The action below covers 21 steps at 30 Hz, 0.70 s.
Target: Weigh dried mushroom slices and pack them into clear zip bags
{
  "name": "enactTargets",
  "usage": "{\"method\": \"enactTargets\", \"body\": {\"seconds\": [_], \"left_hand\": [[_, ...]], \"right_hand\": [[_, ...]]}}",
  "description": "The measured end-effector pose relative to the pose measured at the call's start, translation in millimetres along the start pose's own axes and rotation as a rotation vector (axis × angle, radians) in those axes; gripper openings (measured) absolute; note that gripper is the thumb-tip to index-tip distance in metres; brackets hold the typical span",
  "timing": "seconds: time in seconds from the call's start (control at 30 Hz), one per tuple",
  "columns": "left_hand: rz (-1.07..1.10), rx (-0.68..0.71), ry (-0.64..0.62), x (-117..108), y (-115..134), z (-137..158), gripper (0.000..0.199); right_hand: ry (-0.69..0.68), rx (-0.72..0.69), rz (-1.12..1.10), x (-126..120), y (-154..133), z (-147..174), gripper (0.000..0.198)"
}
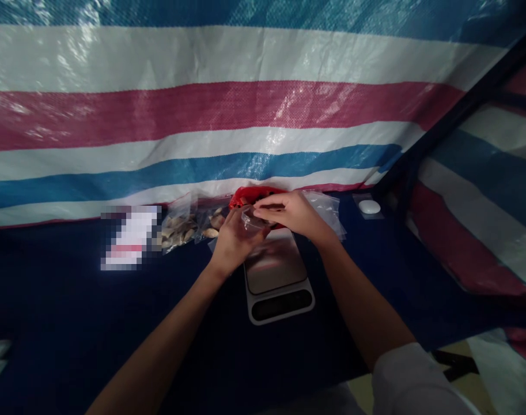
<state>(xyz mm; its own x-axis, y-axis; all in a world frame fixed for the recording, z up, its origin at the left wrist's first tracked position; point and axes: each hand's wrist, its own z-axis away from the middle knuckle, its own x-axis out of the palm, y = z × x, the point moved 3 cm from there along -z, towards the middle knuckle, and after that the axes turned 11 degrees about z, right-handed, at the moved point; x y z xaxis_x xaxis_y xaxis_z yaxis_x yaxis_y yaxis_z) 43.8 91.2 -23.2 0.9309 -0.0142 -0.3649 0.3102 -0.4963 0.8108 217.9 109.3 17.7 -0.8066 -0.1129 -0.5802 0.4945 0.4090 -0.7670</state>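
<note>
My left hand is closed round a small clear plastic bag above the far end of a kitchen scale. From the right, my right hand reaches over, its fingers drawn together at the bag's upper part. What those fingertips pinch is too small to make out. Directly behind both hands lies a red bag with dark pieces in it, partly hidden by them. The scale has a shiny plate and a dark display strip at its near end.
Left of my hands, clear bags hold dried, brownish pieces. A pixelated white sheet or screen lies farther left. To the right are flat clear bags and a white oval object. A striped tarpaulin wall rises behind the dark-blue tabletop.
</note>
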Motion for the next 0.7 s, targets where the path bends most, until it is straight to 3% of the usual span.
{"method": "enactTargets", "body": {"seconds": [0.17,0.27,0.47,0.7], "left_hand": [[0.036,-0.07,0.07,-11.4,-5.8,-1.2,0.05],[0.051,-0.09,0.088,-18.6,-7.1,-3.5,0.048],[0.096,-0.087,0.095,-29.1,-6.4,-8.4,0.051],[0.116,-0.092,0.089,-31.3,-9.8,-8.1,0.051]], "right_hand": [[0.067,0.048,0.174,-23.0,21.1,1.8,0.022],[0.003,0.03,0.385,-27.7,31.6,-0.5,0.017],[-0.197,0.021,0.654,-12.6,36.1,-12.7,0.017],[-0.213,-0.018,0.84,3.4,24.6,-16.2,0.022]]}}
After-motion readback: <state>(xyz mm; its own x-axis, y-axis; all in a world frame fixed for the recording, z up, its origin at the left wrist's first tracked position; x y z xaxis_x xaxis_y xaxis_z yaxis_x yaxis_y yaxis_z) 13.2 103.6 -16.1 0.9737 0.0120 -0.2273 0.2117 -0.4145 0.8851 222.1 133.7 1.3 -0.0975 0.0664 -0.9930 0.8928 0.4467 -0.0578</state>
